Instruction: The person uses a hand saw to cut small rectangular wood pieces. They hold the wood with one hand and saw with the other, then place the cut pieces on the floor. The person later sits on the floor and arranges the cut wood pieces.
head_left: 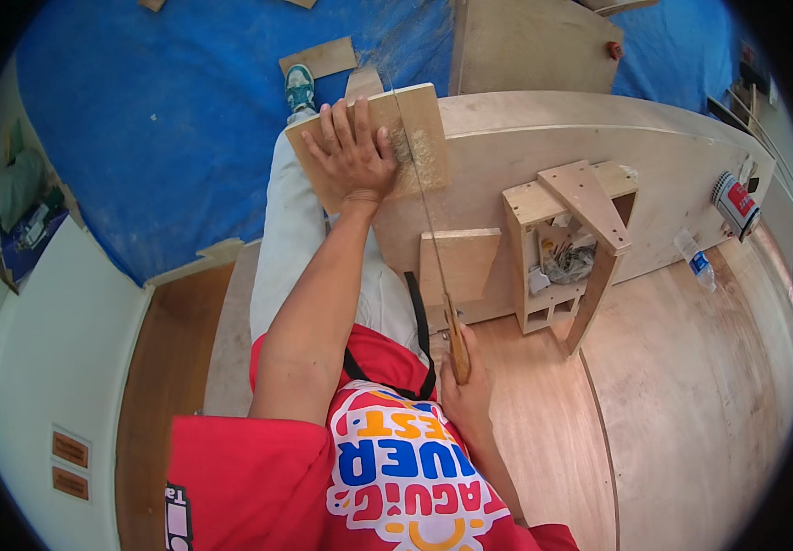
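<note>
Pale board point(433, 115), twelve o'clock: my left hand point(360, 163) flat on it, fingers apart. Saw point(458, 347), centre: my right hand point(466, 386) clamped on it. Blue sheet point(167, 138), ten o'clock; plywood panel point(543, 151), two; white wall point(57, 358), eight.

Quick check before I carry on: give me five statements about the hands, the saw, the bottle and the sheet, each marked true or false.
1. The left hand presses on a wooden board. True.
2. The right hand is empty. False: it grips the handle of the handsaw.
3. Sawdust lies on the board beside the saw blade. True.
4. The plastic bottle is inside the open wooden box. False: it is outside, to the right of the box.
5. The large sheet at the upper left is blue. True.
</note>
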